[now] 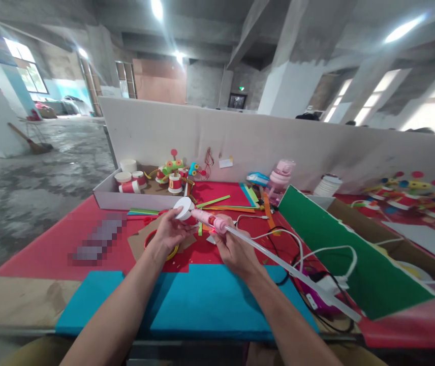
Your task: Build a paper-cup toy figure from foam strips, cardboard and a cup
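My left hand (172, 230) is closed on a paper cup (183, 207), whose round white end faces up. In my right hand (236, 250) is a pink hot glue gun (207, 218), and a red light glows on it. Its nozzle end is at the cup; whether it touches, I cannot tell. From the back of the gun a long translucent glue stick (289, 269) slants down to the right. Below my hands, a yellow and red ring of cord or tape (172, 253) lies on a piece of brown cardboard (137, 246).
A shallow box (133, 202) at the back left holds red-and-white paper cups (129, 187) and cup figures (175, 182). Paper strips (217, 202) lie behind my hands. To the right are a pink bottle (280, 178), white cables (345, 249), a purple power strip (318, 300) and a green panel (339, 259).
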Demonstrator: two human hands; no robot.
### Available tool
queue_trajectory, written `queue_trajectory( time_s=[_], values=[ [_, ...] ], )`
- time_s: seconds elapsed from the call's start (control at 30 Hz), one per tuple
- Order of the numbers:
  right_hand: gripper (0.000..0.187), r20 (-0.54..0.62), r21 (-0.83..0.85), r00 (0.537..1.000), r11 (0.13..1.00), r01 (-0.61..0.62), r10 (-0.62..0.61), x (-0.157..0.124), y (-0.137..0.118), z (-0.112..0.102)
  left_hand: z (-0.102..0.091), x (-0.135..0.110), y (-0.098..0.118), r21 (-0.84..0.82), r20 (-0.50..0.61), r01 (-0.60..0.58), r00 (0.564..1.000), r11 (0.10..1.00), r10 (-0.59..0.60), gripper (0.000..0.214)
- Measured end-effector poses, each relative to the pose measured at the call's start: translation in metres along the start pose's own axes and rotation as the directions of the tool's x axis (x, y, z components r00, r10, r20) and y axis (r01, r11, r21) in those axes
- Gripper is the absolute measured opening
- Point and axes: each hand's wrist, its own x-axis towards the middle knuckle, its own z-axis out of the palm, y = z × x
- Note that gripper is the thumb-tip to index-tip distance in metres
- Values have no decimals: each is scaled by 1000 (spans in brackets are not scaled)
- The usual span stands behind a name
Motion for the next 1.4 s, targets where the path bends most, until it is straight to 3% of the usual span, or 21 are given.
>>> queue_trajectory(
  time_s=[0.33,0.8,1.17,1.4],
  values=[
    [37,-26,-52,999,998,-20,19,-1,11,0,-7,6,-1,7,4,-17,1000,1000,17,17],
    [35,-119,-103,988,991,87,-99,1,11,-3,-14,10,-2,13,6,-14,1000,1000,14,12],
    [39,-154,-135,982,987,91,-111,2,14,-2,2,1,-3,40,-63,-57,996,998,59,19],
    [39,-169,-104,979,990,94,-111,4,14,-3,-7,5,-2,40,-21,-44,999,998,44,20]
  ],
)
